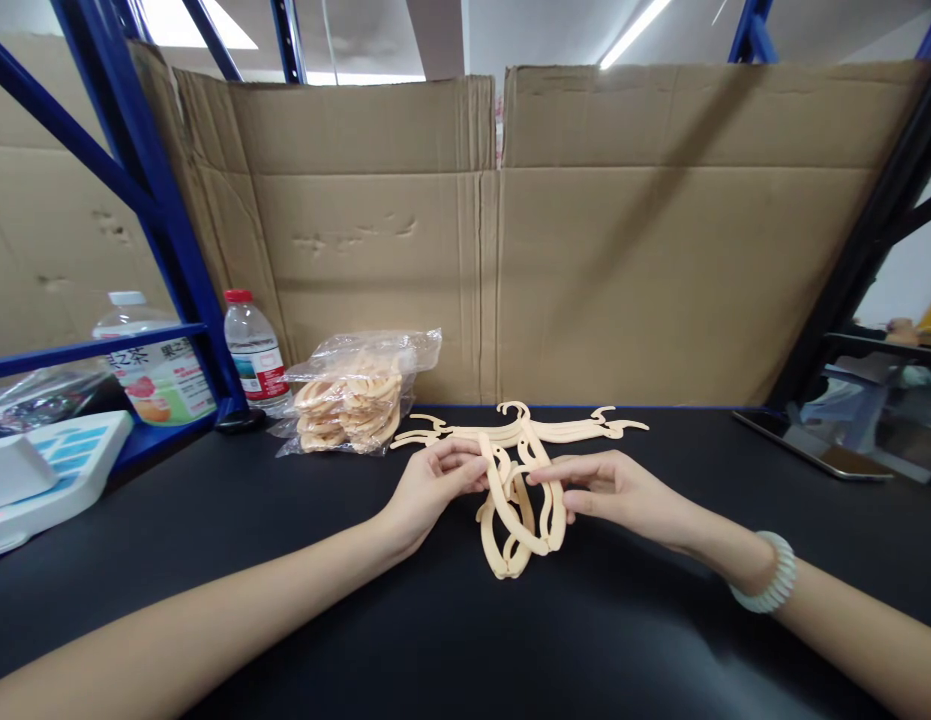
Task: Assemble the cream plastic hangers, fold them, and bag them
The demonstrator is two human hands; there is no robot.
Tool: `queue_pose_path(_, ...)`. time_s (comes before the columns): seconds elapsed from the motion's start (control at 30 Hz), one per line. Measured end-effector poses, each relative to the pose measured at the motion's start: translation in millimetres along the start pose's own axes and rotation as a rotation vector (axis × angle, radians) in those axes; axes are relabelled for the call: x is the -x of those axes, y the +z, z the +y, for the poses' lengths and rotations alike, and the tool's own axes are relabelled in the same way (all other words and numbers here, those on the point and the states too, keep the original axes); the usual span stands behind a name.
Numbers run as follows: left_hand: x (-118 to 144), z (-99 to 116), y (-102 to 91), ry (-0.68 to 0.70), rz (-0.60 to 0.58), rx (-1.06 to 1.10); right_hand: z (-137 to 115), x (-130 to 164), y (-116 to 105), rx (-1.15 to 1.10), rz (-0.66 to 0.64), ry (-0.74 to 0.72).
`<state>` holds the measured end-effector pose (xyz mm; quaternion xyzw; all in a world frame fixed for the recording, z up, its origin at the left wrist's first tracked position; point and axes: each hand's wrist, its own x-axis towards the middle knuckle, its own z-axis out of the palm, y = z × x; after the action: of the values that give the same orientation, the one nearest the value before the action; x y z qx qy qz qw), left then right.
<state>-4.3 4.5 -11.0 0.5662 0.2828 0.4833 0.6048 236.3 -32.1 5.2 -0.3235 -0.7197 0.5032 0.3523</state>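
Beige hangers (519, 505) pinched between both hands (525, 485).

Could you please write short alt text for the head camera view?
Two bare hands, left hand and right hand, hold beige plastic hangers above a black table. Behind lie more hangers and a plastic bag.

Warehouse packing bench: blue racking (139, 170), cardboard partitions (502, 250).

Two hands on a cluster of cream plastic hangers

The left hand (435, 483) and right hand (611, 492) pinch looped hangers (519, 505) between them above the black desk (285, 560) — more flat hangers (525, 428) lie just beyond the fingers, a bagged stack (352, 398) beyond the left hand.
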Motion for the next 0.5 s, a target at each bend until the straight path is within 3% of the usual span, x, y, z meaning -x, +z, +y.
queue_pose_path(0.17, 0.6, -0.5, -0.1, 0.020, -0.005, -0.036, -0.6, -0.6, 4.0, -0.017, 0.038, -0.017)
queue_pose_path(0.33, 1.5, 0.4, 0.3, 0.079, -0.111, -0.113, -0.8, -0.6, 3.1, 0.012, 0.108, -0.038)
queue_pose_path(0.5, 3.5, 2.3, 2.1, 0.077, -0.193, -0.177, 1.0, -0.1, 2.7, 0.020, 0.041, -0.083)
